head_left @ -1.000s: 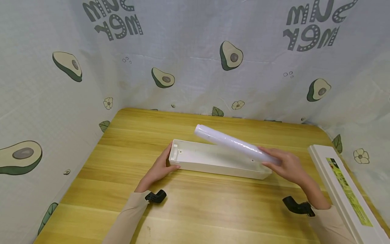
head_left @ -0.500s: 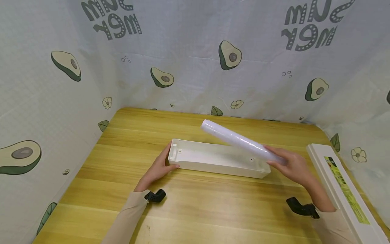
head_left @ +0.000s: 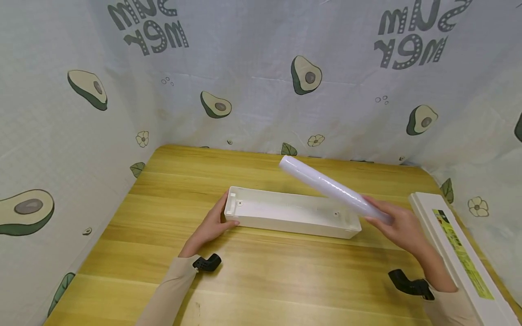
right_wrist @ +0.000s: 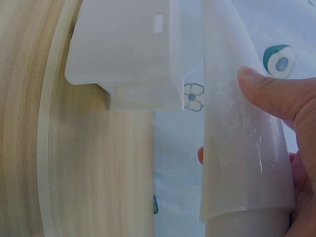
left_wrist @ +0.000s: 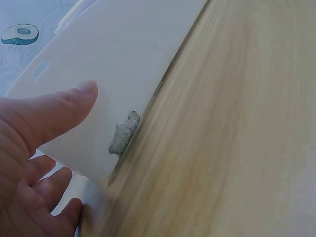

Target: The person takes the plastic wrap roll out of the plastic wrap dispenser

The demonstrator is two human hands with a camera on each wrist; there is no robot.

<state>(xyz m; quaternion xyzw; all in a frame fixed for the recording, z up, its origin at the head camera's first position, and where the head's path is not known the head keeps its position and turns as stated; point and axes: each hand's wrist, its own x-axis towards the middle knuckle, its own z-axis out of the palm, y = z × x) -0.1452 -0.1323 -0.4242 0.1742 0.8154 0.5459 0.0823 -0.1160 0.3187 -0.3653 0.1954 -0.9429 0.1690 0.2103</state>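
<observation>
A long white plastic tray-like box (head_left: 293, 227) lies open side up on the table, its inside bare. My left hand (head_left: 212, 225) grips its left end, the thumb (left_wrist: 74, 106) on the front wall and the fingers around the end. A grey-white smudged patch (left_wrist: 123, 136) marks that wall low down, near the table, in the left wrist view. My right hand (head_left: 401, 226) holds a roll of clear plastic wrap (head_left: 326, 183) by its right end. The roll slants above the box's right part, its far end raised to the left; at the near end a core (right_wrist: 247, 223) sticks out.
At the right edge of the wooden table (head_left: 285, 280) lies a long white cover-like piece (head_left: 461, 246) with a yellow-green label, beside my right forearm. A pale curtain (head_left: 253, 59) printed with avocados hangs behind and along both sides.
My right hand has moved right with the roll of plastic wrap, drawing it farther across the box and a little away from it. The left hand and the box stay put.
</observation>
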